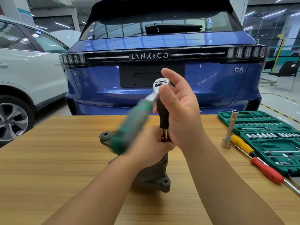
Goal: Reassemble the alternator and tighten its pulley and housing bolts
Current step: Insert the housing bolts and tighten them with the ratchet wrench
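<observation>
The alternator (151, 174) stands on edge near the middle of the counter (56, 159), its grey housing rising toward the person, one mounting ear low at the near side and another off to the left. The left hand (151, 146) is wrapped round the top of the housing, fingers curled tight and steadying it. Out of that fist a driver (162, 114) rises straight up, steel shank below and black handle above, so the long axis of the work runs vertically between the two hands. A ratchet (159, 86) sits on top of the handle, its chrome head at the axis and its green handle (129, 125) sweeping down to the left, blurred with motion. The right hand (181, 111) stands just to the right of the driver, palm toward it, fingers straight and loose, the fingertips near the ratchet head; I cannot tell whether they touch it, and it holds nothing. To my eye a housing bolt is being run down, and the right hand is the nearer one to catch the ratchet handle for another swing. Well to the right lie a socket set (266, 137), a socket on an extension (229, 132), and a yellow screwdriver (241, 144) and a red one (266, 170).
</observation>
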### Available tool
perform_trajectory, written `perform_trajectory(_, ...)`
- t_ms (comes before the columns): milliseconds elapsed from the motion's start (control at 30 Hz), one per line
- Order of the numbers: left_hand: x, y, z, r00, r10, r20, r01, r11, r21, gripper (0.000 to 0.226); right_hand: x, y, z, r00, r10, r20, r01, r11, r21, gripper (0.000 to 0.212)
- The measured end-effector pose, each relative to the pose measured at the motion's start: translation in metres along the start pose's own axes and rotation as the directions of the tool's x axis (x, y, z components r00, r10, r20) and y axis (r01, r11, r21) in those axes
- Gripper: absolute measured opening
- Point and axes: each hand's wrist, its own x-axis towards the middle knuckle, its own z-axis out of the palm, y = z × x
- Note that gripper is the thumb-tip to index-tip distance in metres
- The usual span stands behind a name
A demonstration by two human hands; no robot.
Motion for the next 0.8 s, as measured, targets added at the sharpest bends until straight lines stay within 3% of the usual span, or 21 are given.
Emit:
perform_trajectory(100,0.000,0.004,0.001,0.999,0.043,0.003,-0.043,0.997,0.060,0.006,0.003,0.000,0.004,0.979,-0.055,-0.194,0.024,0.987,-0.158,0.031)
perform_trajectory(200,0.000,0.007,0.001,0.999,0.050,0.017,-0.050,0.998,0.030,0.005,0.009,-0.003,-0.006,0.963,0.034,-0.266,-0.069,0.990,-0.123,0.023)
perform_trajectory(300,0.001,0.007,0.000,1.000,0.021,0.021,-0.022,0.999,0.026,0.005,0.009,-0.003,-0.011,0.983,0.109,-0.146,-0.110,0.994,0.005,0.014)
perform_trajectory(400,0.001,0.008,-0.001,1.000,0.024,0.015,-0.024,0.999,0.030,0.004,0.006,0.005,-0.007,0.998,-0.015,-0.058,0.014,1.000,-0.024,0.033)
perform_trajectory(533,-0.003,0.011,0.000,0.999,0.032,0.011,-0.032,0.999,0.040,0.008,0.007,0.008,-0.008,0.989,-0.140,-0.056,0.136,0.989,-0.060,0.042)
perform_trajectory(600,-0.003,0.011,0.000,0.999,0.032,0.005,-0.032,0.998,0.050,0.004,0.010,0.006,-0.011,0.995,-0.095,-0.024,0.096,0.995,0.031,0.044)
perform_trajectory(700,-0.003,0.009,-0.002,1.000,0.017,0.003,-0.017,0.999,0.030,0.010,0.014,0.000,-0.013,0.994,0.059,0.089,-0.079,0.968,0.240,0.038)
perform_trajectory(800,-0.003,0.008,-0.002,1.000,-0.006,0.001,0.006,1.000,-0.024,0.006,0.008,-0.002,-0.011,0.994,0.080,0.080,-0.098,0.963,0.250,0.036)
